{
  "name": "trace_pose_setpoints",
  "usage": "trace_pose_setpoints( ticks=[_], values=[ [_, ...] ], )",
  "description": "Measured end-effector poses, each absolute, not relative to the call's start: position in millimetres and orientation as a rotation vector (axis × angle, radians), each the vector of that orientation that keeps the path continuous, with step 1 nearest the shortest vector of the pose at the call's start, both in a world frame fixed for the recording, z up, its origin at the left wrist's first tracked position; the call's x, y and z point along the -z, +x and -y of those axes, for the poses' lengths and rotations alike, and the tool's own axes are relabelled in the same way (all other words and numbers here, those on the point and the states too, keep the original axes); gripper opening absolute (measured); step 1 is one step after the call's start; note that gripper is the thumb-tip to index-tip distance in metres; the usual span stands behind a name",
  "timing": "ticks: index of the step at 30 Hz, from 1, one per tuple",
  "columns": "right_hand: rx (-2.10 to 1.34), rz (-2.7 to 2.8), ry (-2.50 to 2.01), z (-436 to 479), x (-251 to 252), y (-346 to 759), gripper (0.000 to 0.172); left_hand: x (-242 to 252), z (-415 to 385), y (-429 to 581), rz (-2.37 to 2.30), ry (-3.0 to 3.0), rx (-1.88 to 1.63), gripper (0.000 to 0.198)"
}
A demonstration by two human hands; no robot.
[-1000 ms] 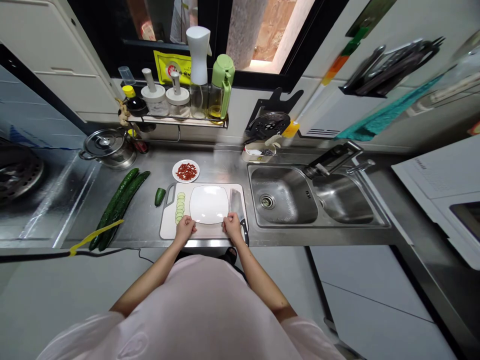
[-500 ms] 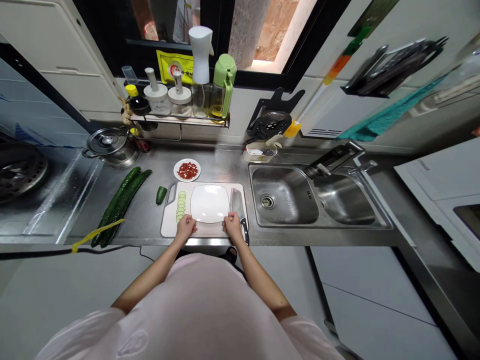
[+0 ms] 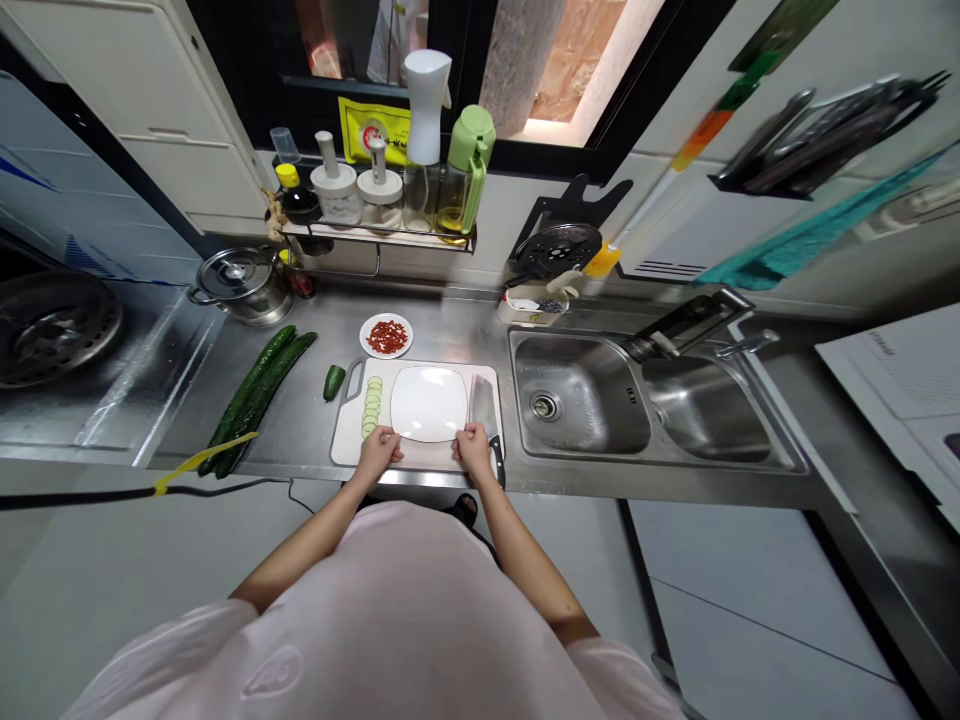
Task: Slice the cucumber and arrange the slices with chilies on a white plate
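A white square plate [image 3: 428,402] lies on a pale cutting board [image 3: 347,443]. My left hand [image 3: 377,447] grips the plate's near left corner and my right hand [image 3: 475,446] grips its near right corner, fingers curled. A row of cucumber slices [image 3: 371,405] lies on the board left of the plate. A cleaver [image 3: 485,403] rests at the board's right edge, its black handle just beside my right hand.
Two whole cucumbers [image 3: 259,388] and a cucumber end [image 3: 334,381] lie on the steel counter at left. A small dish of red chili pieces [image 3: 386,336] sits behind the board. A lidded pot [image 3: 241,280] stands back left, a double sink [image 3: 585,404] at right, bottles on a shelf [image 3: 390,190] behind.
Both hands stay on the plate's near corners. The view has shifted slightly, so everything sits a little to the right in the picture.
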State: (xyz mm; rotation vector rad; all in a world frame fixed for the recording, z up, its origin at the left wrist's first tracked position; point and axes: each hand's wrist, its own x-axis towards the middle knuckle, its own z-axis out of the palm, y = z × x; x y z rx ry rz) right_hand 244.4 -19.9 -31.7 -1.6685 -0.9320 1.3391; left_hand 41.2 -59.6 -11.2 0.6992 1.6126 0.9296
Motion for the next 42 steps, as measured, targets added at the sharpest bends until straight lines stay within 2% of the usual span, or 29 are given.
trace_pose_setpoints(
  ticks=[4,9,18,28,37,42],
  values=[
    [-1.270,1.045,-1.769,21,24,250,0.023,1,76,29,-1.749,0.925,-0.858,0.024],
    [-1.041,1.270,-1.770,27,14,262,0.029,-14,84,-4,-2.102,1.321,-0.724,0.019],
    [-1.087,1.327,-1.678,35,-1,260,0.029,-5,71,-19,-2.323,1.509,-0.450,0.030],
    [-1.105,1.318,-1.670,36,-3,255,0.030,5,70,-15,-2.348,1.490,-0.520,0.027],
    [-1.089,1.321,-1.660,38,-2,252,0.031,0,67,-9,-2.322,1.396,-0.727,0.011],
    [-1.093,1.305,-1.659,39,-3,253,0.032,-3,64,-9,-2.189,1.199,-0.880,0.014]
  ],
)
